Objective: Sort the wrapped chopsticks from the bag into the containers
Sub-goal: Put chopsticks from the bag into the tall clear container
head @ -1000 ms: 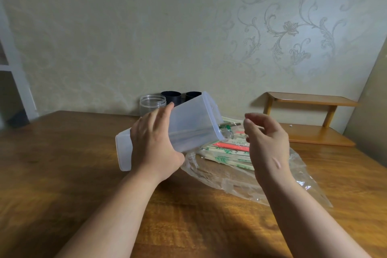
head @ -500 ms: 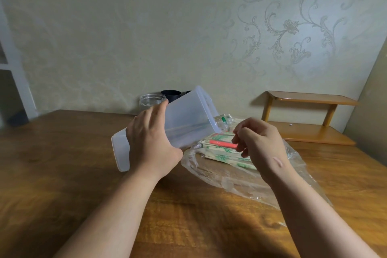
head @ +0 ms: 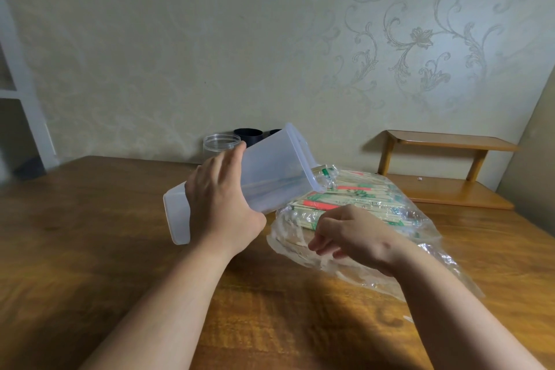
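Note:
My left hand [head: 222, 207] grips a translucent rectangular container [head: 273, 174] around its middle. The container is tilted, its open mouth raised toward the right, just over the bag. A clear plastic bag [head: 420, 234] lies on the wooden table [head: 90, 234], holding several wrapped chopsticks [head: 354, 198] with green and red print. My right hand [head: 357, 234] lies on the bag's crumpled near-left end with its fingers curled downward. Whether those fingers hold plastic or a chopstick pack is hidden.
A clear round jar [head: 220, 144] and two black cups [head: 248, 135] stand at the table's far edge by the wall, behind the container. A small wooden two-tier shelf [head: 450, 177] sits at the back right. A white shelf unit [head: 18, 93] is at the far left.
My right hand dropped from beside the container's mouth onto the chopsticks, then slid toward me to the bag's near end. The container rose slightly and tilted a little more.

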{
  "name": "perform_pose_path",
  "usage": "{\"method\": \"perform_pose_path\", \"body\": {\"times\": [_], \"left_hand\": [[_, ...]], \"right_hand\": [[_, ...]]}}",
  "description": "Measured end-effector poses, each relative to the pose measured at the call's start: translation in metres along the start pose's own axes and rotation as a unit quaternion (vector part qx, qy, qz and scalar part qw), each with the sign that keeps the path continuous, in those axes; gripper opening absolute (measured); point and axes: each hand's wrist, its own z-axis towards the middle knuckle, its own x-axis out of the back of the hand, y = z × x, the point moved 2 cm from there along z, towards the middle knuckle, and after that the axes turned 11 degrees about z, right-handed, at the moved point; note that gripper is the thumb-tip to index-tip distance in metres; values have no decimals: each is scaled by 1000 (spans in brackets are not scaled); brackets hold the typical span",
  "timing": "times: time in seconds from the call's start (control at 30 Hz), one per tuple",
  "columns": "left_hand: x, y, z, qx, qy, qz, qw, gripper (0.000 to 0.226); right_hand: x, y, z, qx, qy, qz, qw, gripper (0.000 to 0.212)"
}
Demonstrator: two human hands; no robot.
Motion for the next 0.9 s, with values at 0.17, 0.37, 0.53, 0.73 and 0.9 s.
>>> {"method": "perform_pose_path", "body": {"times": [0.17, 0.37, 0.53, 0.73, 0.9], "left_hand": [[1, 1, -1, -1, 2, -3, 1000, 106], [1, 1, -1, -1, -2, -4, 1000, 105], [1, 2, -1, -2, -8, -3, 1000, 106], [1, 2, -1, -3, -6, -6, 1000, 105], [1, 1, 0, -3, -1, -6, 1000, 105]], "right_hand": [[-5, 6, 6, -7, 16, -141, 990, 28], [-15, 29, 20, -43, -44, -247, 967, 47], [-13, 52, 36, -35, 89, -276, 956, 58], [-2, 65, 47, -2, 98, -260, 961, 43], [-5, 62, 48, 5, 110, -297, 948, 38]]}}
